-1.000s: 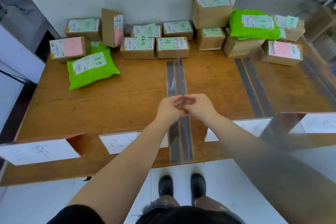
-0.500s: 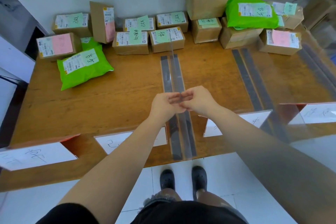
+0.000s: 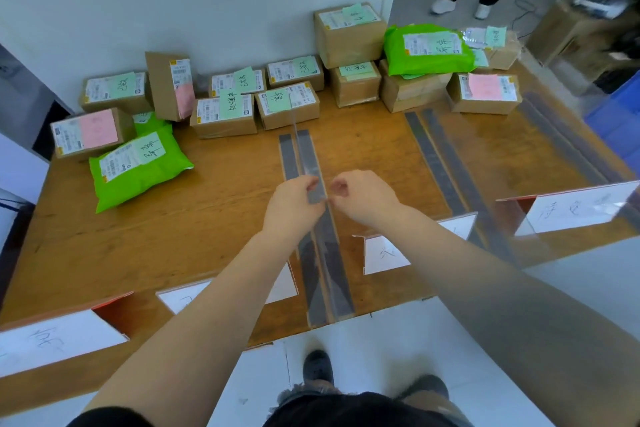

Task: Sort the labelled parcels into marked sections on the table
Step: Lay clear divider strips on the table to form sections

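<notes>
Now parted, no longer touching: left hand [image 3: 294, 204] fingers pinching clear tape strip [image 3: 313, 180] above desk [image 3: 173, 229]; right hand [image 3: 363, 198] fingers curled, grip unclear. Labelled parcels [image 3: 287, 107] unsorted along far edge.

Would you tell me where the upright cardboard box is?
In the head view, the upright box stands far left by the wall, between two flat boxes.

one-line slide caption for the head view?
Both hands, left and right, meet over the centre divider strip; parcels wait unsorted along the table's far edge.
</notes>
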`<state>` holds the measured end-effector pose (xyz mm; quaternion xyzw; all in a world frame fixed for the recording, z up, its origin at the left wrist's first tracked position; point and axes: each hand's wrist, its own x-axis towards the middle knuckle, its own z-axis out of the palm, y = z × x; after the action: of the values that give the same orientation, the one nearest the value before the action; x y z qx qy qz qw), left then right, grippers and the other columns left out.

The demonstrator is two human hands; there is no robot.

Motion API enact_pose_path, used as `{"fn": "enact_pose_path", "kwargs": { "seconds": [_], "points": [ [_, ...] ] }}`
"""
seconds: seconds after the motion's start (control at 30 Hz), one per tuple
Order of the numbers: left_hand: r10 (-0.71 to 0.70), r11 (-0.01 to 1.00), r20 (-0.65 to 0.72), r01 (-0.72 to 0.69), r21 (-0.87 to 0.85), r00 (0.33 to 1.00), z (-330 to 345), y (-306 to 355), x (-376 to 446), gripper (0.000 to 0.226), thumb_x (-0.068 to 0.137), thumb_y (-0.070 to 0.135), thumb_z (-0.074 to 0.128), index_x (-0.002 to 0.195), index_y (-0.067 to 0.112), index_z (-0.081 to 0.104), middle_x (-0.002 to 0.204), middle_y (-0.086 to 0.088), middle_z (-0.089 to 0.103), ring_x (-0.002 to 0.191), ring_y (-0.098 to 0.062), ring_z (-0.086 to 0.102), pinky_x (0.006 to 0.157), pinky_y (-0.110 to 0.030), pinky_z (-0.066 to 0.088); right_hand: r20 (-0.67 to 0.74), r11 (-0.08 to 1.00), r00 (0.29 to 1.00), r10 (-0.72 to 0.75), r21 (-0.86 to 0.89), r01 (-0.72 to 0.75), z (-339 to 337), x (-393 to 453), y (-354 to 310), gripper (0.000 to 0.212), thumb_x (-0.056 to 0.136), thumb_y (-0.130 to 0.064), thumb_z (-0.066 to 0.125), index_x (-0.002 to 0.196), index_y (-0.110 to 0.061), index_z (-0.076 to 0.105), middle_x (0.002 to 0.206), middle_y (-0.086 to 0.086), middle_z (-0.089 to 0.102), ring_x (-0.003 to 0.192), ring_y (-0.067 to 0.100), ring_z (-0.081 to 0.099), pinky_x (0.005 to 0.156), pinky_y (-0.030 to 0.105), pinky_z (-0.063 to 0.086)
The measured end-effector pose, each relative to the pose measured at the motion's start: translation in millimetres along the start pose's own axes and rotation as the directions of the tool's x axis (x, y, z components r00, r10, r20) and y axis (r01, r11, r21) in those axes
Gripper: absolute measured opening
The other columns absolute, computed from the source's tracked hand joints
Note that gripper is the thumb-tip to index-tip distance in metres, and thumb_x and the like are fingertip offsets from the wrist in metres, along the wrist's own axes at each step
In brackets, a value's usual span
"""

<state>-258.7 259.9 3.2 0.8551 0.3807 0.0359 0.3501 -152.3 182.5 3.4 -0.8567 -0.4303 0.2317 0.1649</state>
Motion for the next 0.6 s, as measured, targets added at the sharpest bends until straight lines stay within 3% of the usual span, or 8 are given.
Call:
{"fn": "enact_pose_path", "kwargs": {
  "seconds": [0.13, 0.27, 0.4, 0.6],
  "points": [
    [0.218, 0.923, -0.006, -0.205, 0.325, 0.976, 3, 53, 1, 0.045, 0.088, 0.014, 0.054, 0.133, 0.016, 0.049, 0.133, -0.005, 0.054, 0.126, -0.024, 0.045, 0.099, -0.037, 0.041, -0.149, 0.940, 0.981, -0.123, -0.336, 0.067, -51, -23, 29, 0.029, 0.095, -0.028, 0.046, 0.120, -0.019, 0.058, 0.117, 0.004, 0.059, 0.106, 0.025, 0.056, 0.079, 0.033, 0.045],
    [0.375, 0.792, -0.012, -0.313, 0.524, 0.927, 29, 125, 3, 0.037, 0.088, 0.020, 0.056, 0.124, 0.014, 0.054, 0.124, -0.006, 0.055, 0.117, -0.027, 0.047, 0.089, -0.039, 0.044, -0.198, 0.834, 0.968, -0.153, -0.551, 0.019, -108, -56, 81, 0.030, 0.096, -0.029, 0.044, 0.120, -0.015, 0.056, 0.120, 0.007, 0.056, 0.114, 0.027, 0.050, 0.084, 0.037, 0.041],
    [0.480, 0.681, 0.024, -0.390, 0.620, 0.877, 77, 202, -6, 0.035, 0.088, 0.023, 0.053, 0.122, 0.016, 0.053, 0.122, -0.005, 0.054, 0.116, -0.027, 0.046, 0.086, -0.038, 0.041, -0.256, 0.800, 0.961, -0.108, -0.595, -0.069, -156, -96, 144, 0.028, 0.095, -0.028, 0.044, 0.116, -0.014, 0.057, 0.118, 0.008, 0.057, 0.114, 0.027, 0.050, 0.081, 0.035, 0.036],
    [0.555, 0.629, 0.067, -0.471, 0.619, 0.829, 157, 290, -20, 0.040, 0.091, 0.027, 0.048, 0.129, 0.016, 0.050, 0.128, -0.004, 0.053, 0.120, -0.026, 0.046, 0.094, -0.039, 0.040, -0.311, 0.779, 0.950, -0.011, -0.599, -0.187, -207, -150, 237, 0.027, 0.094, -0.023, 0.044, 0.115, -0.012, 0.058, 0.118, 0.007, 0.058, 0.115, 0.027, 0.050, 0.080, 0.035, 0.036]
  ]
}}
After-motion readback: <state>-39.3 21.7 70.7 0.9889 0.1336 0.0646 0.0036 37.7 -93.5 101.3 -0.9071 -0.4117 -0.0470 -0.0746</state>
